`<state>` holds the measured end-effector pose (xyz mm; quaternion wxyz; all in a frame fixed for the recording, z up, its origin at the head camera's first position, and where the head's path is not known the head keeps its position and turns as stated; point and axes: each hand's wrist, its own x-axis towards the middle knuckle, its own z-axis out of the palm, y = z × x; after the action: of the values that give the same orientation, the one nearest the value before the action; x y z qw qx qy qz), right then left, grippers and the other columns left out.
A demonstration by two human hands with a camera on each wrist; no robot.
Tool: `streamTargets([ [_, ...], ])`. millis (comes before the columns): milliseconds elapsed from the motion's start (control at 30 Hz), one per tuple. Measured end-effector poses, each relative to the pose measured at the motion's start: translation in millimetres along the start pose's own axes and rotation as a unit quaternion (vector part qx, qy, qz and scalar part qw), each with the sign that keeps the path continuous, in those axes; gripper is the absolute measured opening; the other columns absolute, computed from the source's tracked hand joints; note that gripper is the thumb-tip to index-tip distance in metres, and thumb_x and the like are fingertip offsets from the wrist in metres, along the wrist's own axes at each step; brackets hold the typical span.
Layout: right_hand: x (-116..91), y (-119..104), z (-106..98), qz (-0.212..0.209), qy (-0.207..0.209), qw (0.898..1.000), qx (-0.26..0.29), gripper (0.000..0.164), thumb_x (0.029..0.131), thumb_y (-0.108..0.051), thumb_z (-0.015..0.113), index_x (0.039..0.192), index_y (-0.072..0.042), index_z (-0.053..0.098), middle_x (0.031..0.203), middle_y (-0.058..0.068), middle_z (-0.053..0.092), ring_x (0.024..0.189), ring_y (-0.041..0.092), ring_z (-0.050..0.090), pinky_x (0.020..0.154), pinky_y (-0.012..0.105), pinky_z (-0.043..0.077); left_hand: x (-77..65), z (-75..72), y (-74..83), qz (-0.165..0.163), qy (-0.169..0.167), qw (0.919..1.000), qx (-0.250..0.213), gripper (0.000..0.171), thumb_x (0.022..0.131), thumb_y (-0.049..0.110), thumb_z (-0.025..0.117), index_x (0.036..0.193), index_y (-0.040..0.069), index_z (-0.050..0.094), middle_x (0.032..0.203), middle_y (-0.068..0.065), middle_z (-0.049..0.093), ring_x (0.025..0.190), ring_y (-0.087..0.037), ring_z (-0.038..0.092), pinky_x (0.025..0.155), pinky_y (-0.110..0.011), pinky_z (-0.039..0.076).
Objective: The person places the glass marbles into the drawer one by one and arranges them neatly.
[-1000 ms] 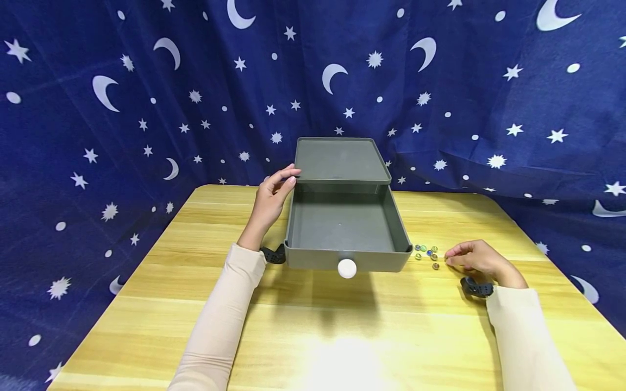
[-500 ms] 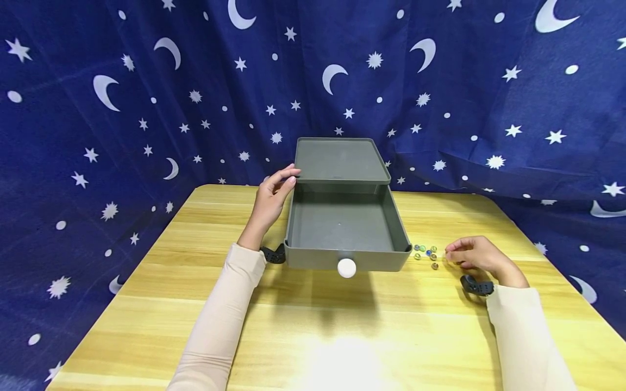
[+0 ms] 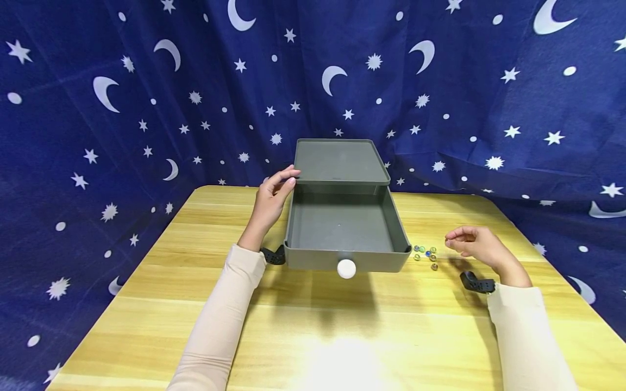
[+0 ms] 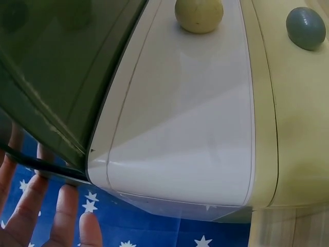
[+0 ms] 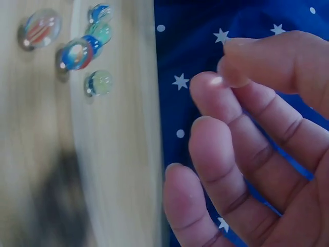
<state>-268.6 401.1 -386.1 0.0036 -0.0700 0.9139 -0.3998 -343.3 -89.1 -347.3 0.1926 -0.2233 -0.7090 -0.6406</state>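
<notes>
A small drawer unit [image 3: 339,160] with a grey top stands at the middle of the table. Its grey top drawer [image 3: 342,259], with a white knob [image 3: 346,269], is pulled out, its floor bare. My left hand [image 3: 271,201] holds the unit's front left corner, thumb and forefinger at the rim; in the left wrist view other fingers [image 4: 64,213] reach past the edge. To the right, my right hand [image 3: 481,247] is raised over the table. Thumb and fingertips pinch a clear, shiny marble [image 5: 230,73], mostly hidden. Several glass marbles [image 3: 433,258] lie between the drawer and that hand.
Lower drawers show in the left wrist view, one with a cream knob [image 4: 199,14] and one with a grey knob [image 4: 306,28]. The wooden table [image 3: 161,320] ends at a blue curtain [image 3: 205,65] with white moons and stars.
My right hand has lifted off the tabletop beside the marbles, and its shadow has spread away from it. My left hand and the open drawer have stayed in place.
</notes>
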Motion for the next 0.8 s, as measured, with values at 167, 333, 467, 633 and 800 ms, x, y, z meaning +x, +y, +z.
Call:
streamTargets([
  [167, -0.8, -7.2, -0.9, -0.02, 0.021, 1.0, -0.013, 0.029, 0.105, -0.006, 0.068, 0.121, 0.019, 0.065, 0.101, 0.009, 0.078, 0.079, 0.0, 0.066, 0.068, 0.029, 0.058, -0.6, 1.1, 0.1, -0.001, 0.001, 1.0, -0.001, 0.028, 0.11, 0.008, 0.061, 0.133, -0.006, 0.071, 0.155, -0.015, 0.061, 0.127, -0.038, 0.066, 0.101, -0.031, 0.048],
  [333, -0.7, -11.3, -0.4, -0.044, 0.046, 0.998, -0.016, 0.028, 0.105, -0.005, 0.069, 0.12, 0.018, 0.066, 0.096, -0.003, 0.077, 0.076, 0.0, 0.063, 0.067, 0.025, 0.056, -0.8, 2.0, -0.9, 0.002, 0.001, 1.0, 0.003, 0.028, 0.11, 0.008, 0.061, 0.133, -0.005, 0.071, 0.155, -0.015, 0.061, 0.127, -0.039, 0.066, 0.101, -0.031, 0.047],
  [467, -0.2, -15.4, 1.1, -0.079, 0.063, 0.995, -0.005, 0.023, 0.103, 0.0, 0.069, 0.117, 0.018, 0.067, 0.091, -0.017, 0.073, 0.074, 0.001, 0.063, 0.066, 0.022, 0.054, -1.1, 2.1, -1.0, 0.004, 0.001, 1.0, 0.007, 0.029, 0.11, 0.009, 0.061, 0.133, -0.005, 0.071, 0.155, -0.015, 0.061, 0.126, -0.039, 0.066, 0.101, -0.033, 0.047],
  [633, -0.6, -23.8, 2.1, -0.114, 0.085, 0.99, 0.001, 0.017, 0.099, 0.004, 0.072, 0.111, 0.016, 0.07, 0.089, -0.023, 0.071, 0.073, 0.001, 0.064, 0.066, 0.018, 0.05, -1.3, 1.5, -0.6, 0.003, 0.003, 0.9999, 0.012, 0.029, 0.11, 0.009, 0.061, 0.133, -0.004, 0.071, 0.155, -0.014, 0.061, 0.125, -0.038, 0.067, 0.102, -0.033, 0.047],
  [800, -0.6, -31.1, 2.4, -0.135, 0.1, 0.986, 0.007, 0.013, 0.095, 0.007, 0.074, 0.106, 0.013, 0.071, 0.087, -0.022, 0.072, 0.071, 0.003, 0.062, 0.064, 0.017, 0.048, -1.4, 0.9, 1.1, 0.002, 0.002, 0.9999, 0.012, 0.029, 0.11, 0.009, 0.061, 0.133, -0.004, 0.071, 0.155, -0.014, 0.061, 0.126, -0.038, 0.066, 0.103, -0.034, 0.047],
])
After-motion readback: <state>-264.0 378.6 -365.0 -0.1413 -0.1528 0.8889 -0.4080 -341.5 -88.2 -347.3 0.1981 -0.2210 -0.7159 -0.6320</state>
